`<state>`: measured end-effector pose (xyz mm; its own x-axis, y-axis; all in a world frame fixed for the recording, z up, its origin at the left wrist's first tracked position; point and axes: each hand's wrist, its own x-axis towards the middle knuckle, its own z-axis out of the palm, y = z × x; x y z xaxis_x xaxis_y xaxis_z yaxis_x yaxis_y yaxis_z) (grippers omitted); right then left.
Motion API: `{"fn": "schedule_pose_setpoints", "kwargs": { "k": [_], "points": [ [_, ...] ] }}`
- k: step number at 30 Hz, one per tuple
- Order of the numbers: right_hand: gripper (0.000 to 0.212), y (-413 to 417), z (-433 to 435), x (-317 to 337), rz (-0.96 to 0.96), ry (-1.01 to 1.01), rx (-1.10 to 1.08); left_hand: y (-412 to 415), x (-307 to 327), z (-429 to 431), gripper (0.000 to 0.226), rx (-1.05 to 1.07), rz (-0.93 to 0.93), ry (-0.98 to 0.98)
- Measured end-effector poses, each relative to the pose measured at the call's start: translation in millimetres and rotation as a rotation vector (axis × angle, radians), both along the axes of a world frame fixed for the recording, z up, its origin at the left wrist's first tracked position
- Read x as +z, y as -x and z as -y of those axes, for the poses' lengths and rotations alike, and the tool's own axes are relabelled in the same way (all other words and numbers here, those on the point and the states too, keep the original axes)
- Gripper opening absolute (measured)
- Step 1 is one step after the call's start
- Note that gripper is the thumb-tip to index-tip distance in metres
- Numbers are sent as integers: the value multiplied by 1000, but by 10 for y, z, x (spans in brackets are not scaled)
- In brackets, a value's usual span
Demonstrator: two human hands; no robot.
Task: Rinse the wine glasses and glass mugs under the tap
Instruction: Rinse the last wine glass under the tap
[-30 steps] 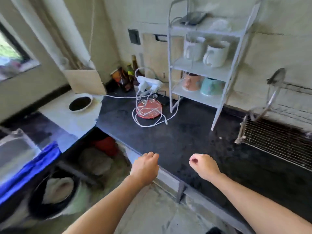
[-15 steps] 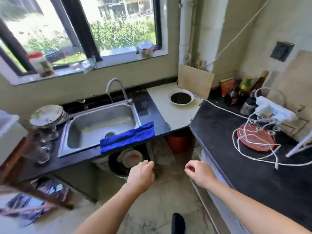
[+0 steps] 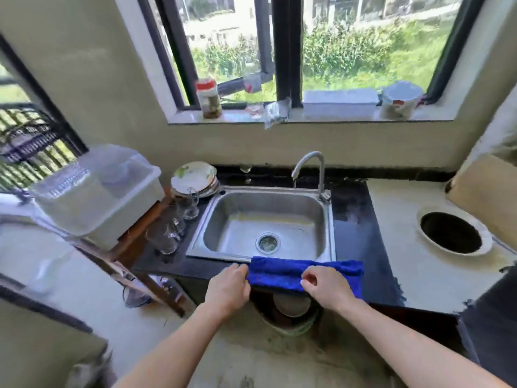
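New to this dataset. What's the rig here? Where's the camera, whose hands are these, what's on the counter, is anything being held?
There is no machine here. A person works bare-handed, and the single picture comes from a wide-angle camera worn on their head, looking forward and down. The left hand and right hand are curled at a blue cloth draped over the front edge of the dark counter. I cannot tell whether they grip it or only overlap it. Behind the cloth is a steel sink with a tap. Left of the sink stand clear glass mugs, with stacked plates behind them.
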<state>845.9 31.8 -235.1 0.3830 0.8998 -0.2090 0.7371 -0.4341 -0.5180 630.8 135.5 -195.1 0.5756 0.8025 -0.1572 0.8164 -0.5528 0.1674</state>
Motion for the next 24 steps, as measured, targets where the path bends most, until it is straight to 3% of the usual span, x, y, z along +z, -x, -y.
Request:
{"fn": "schedule_pose_setpoints", "kwargs": {
  "k": [7, 16, 24],
  "points": [
    [22, 5, -1357, -21, -15, -17, 84, 56, -154, -1076, 26, 82, 38, 47],
    [32, -216, -2872, 136, 54, -9, 22, -267, -241, -2632, 24, 33, 56, 56],
    [36, -607, -4114, 81, 122, 5, 52, -507, -444, -3152, 26, 75, 98, 136]
  ]
}}
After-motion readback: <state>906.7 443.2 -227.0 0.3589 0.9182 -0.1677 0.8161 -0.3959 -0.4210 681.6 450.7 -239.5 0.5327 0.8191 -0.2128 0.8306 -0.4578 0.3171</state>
